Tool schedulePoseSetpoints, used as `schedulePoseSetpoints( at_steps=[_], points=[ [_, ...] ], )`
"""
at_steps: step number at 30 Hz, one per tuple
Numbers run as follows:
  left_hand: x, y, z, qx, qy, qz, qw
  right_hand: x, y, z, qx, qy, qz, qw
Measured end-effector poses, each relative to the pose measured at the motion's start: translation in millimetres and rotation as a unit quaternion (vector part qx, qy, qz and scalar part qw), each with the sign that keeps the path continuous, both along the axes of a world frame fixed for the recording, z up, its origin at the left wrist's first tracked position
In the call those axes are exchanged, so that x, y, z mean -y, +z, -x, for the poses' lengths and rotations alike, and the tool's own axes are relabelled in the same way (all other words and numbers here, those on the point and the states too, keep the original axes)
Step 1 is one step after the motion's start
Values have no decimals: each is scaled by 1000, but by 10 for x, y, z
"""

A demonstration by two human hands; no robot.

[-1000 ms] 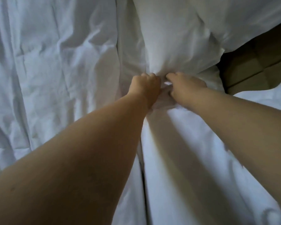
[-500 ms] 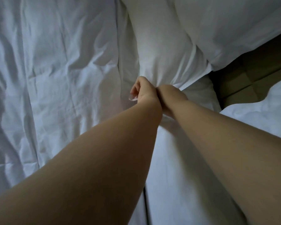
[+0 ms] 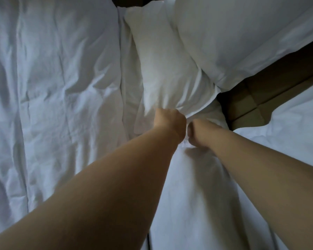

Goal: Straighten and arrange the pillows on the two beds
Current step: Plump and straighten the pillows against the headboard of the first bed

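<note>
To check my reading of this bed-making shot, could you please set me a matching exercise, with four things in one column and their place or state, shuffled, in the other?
Things:
1. left hand
2. narrow pillow
3. large pillow
4. padded panel

Places or states:
A. brown, showing at the right beside the white bedding
B. fills the top right of the view
C. grips a bunched pillow corner
D. runs up the middle, its near corner gathered

Pairs: 1-C, 2-D, 3-B, 4-A.

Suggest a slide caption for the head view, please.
Left hand and right hand grip the near end of a white pillow.
</note>
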State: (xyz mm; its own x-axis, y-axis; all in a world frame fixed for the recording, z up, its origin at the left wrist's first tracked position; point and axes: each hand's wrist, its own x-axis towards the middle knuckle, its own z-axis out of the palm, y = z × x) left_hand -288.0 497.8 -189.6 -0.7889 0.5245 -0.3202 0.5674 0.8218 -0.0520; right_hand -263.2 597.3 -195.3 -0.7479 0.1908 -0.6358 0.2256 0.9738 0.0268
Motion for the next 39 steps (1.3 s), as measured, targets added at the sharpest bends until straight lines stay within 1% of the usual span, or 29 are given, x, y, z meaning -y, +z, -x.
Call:
schedulePoseSetpoints(
  at_steps=[2, 4, 6, 8, 12, 15, 17, 21, 23, 25, 27, 29, 32, 35, 39],
  points=[
    [-87, 19, -41, 34, -4, -28, 999, -33, 93, 6, -46, -2, -5, 999],
    [-154, 53, -18, 11, -32, -41, 999, -137, 295, 71, -106, -9, -48, 993],
    [-259, 123, 69, -20, -57, -47, 997, -313, 553, 177, -143, 9, -107, 984],
    [-412, 273, 214, -30, -44, -74, 996, -509, 894, 307, -172, 4, -141, 975],
    [-755, 917, 492, -43, -1, -185, 982, -716, 1668, 461, -231, -34, -152, 960],
    [-931, 1565, 628, -69, 0, -236, 969, -706, 2250, 517, -262, -45, -146, 953],
    [-980, 2020, 679, -91, -9, -248, 964, -692, 2637, 528, -279, -76, -136, 948],
    [-989, 2789, 684, -149, -9, -233, 961, -681, 3279, 506, -336, -128, -136, 923],
    [-1015, 2976, 641, -132, 11, -240, 962, -710, 3489, 508, -381, -140, -131, 904],
    [-1048, 3024, 614, -102, 37, -256, 960, -741, 3623, 509, -423, -150, -132, 884],
    [-1078, 3004, 613, -82, 54, -252, 963, -771, 3676, 491, -420, -191, -116, 880],
    [-1092, 2999, 600, -56, 54, -255, 964, -789, 3649, 472, -381, -234, -82, 891],
    [-1095, 2953, 509, -16, 61, -299, 952, -804, 3551, 431, -302, -225, -63, 924],
    [-1105, 2889, 349, -26, 58, -344, 937, -802, 3622, 335, -294, -217, -66, 929],
    [-1213, 3010, 243, -26, 55, -385, 921, -868, 3842, 186, -287, -221, -81, 928]
  ],
)
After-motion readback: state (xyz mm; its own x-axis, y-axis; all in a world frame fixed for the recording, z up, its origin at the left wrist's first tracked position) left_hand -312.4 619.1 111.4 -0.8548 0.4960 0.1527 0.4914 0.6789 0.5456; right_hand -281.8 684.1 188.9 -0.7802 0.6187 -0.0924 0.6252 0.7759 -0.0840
